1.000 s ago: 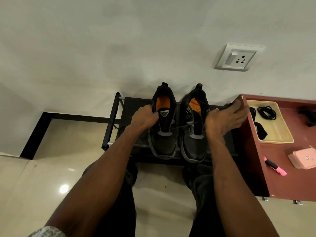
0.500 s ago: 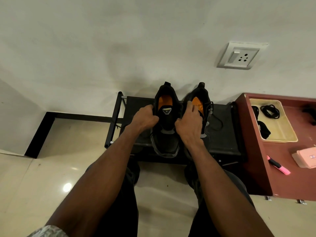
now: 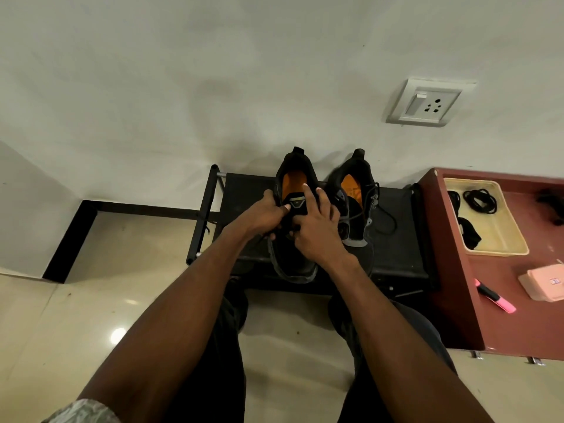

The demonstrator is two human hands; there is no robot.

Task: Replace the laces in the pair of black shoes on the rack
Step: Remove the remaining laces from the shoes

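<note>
Left shoe (image 3: 293, 264): black upper, orange insole, grey emblem on the tongue. Right shoe (image 3: 355, 206): black, orange insole, grey trim at the eyelets, black lace (image 3: 385, 216). Rack (image 3: 393, 239): black frame and shelf, with silver rail ends. Wall (image 3: 183, 87): off-white; socket plate (image 3: 424, 102): white and grey. Floor (image 3: 91, 300): glossy beige tile with a black skirting strip. Table (image 3: 500, 325): reddish brown. Tray (image 3: 515, 239): pale yellow (its contents are black cords). Marker (image 3: 494, 296): pink with a black section. Box (image 3: 546, 283): pale pink. Sleeve (image 3: 82, 412): mottled grey pattern.
</note>
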